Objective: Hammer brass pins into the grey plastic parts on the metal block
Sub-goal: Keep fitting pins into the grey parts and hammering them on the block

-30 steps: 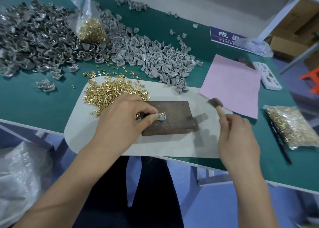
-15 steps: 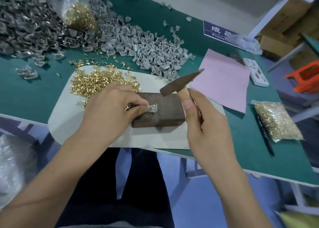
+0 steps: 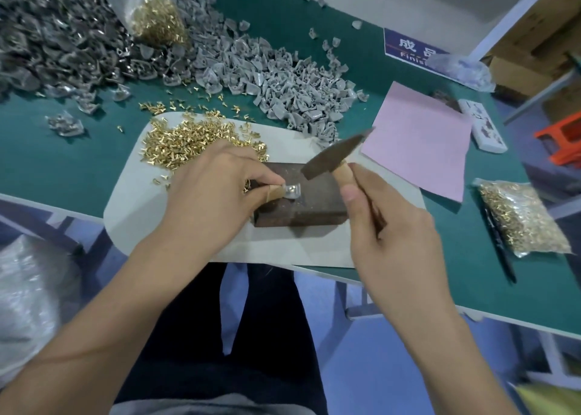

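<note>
The left grip is pinched closed on a small grey part, thumb and forefinger pressing it flat on the metal block; the right grip is wrapped round the wooden handle of a hammer, whose dark head hangs just above the part, toward one o'clock from it. Holding the part at its edge seems meant to leave the top clear for the blow and keep the fingertips out from under the head. The pin itself is too small to make out, though something shiny sits in the part.

The block lies at the middle of a pale mat on the green bench, likely as a hard anvil that will not give. Loose brass pins are heaped on the mat at ten o'clock from the block, right by the left hand, probably for quick picking. The pile of grey parts spreads at twelve o'clock, within reach. A pink sheet lies at two o'clock, and a bag of pins at three o'clock, well apart.
</note>
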The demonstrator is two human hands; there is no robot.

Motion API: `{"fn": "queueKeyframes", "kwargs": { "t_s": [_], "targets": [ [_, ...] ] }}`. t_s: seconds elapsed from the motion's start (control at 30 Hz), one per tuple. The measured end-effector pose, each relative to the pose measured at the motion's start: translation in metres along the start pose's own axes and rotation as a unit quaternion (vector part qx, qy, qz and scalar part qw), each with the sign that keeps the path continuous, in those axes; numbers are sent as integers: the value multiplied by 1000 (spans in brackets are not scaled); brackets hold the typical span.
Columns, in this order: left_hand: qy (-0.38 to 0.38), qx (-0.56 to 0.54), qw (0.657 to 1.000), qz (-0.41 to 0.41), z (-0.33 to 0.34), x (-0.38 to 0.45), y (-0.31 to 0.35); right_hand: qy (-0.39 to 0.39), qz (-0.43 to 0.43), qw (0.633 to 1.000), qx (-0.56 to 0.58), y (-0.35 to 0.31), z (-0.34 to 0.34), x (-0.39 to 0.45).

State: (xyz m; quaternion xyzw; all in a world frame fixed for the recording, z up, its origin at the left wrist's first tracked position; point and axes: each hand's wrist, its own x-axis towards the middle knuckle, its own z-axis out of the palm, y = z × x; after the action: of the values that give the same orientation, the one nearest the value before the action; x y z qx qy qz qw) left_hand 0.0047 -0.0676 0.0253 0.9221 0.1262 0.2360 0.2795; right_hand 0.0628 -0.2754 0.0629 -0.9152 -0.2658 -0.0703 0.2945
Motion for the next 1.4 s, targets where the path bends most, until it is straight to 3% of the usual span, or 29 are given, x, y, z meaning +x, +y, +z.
{"fn": "queueKeyframes", "kwargs": {
  "t_s": [0.07,0.17,0.33,0.43,0.6,0.73,0.87,0.93,1.03,1.2,1.3,1.4],
  "targets": [
    [4,3,1000,4,1,1,-1,7,10,999,36,0,0,0],
    [7,5,1000,-3,1,-1,0,-71,3,997,-10,3,1,0],
    [-2,15,1000,-4,0,-1,1,-21,18,997,68,11,0,5],
    [4,27,1000,0,0,-1,0,-62,-6,996,61,6,7,-1],
    [3,15,1000,5,-1,0,-1,45,-9,990,135,0,3,-4],
    [2,17,1000,1,-1,-1,0,-88,-11,995,37,5,6,0],
    [0,26,1000,-4,-1,-2,-1,7,16,999,37,14,-2,5],
    [2,29,1000,-1,-1,-2,-1,31,46,997,-53,21,-1,9],
    [5,0,1000,1,0,-3,-1,-5,110,978,-177,39,9,17],
    [-4,-37,999,-3,2,-6,0,-35,177,960,-212,47,22,25],
    [-6,-86,996,-16,4,-5,-2,64,93,982,-154,45,30,22],
    [-18,-105,994,-22,5,-2,-2,16,77,997,13,37,38,23]
  ]
}}
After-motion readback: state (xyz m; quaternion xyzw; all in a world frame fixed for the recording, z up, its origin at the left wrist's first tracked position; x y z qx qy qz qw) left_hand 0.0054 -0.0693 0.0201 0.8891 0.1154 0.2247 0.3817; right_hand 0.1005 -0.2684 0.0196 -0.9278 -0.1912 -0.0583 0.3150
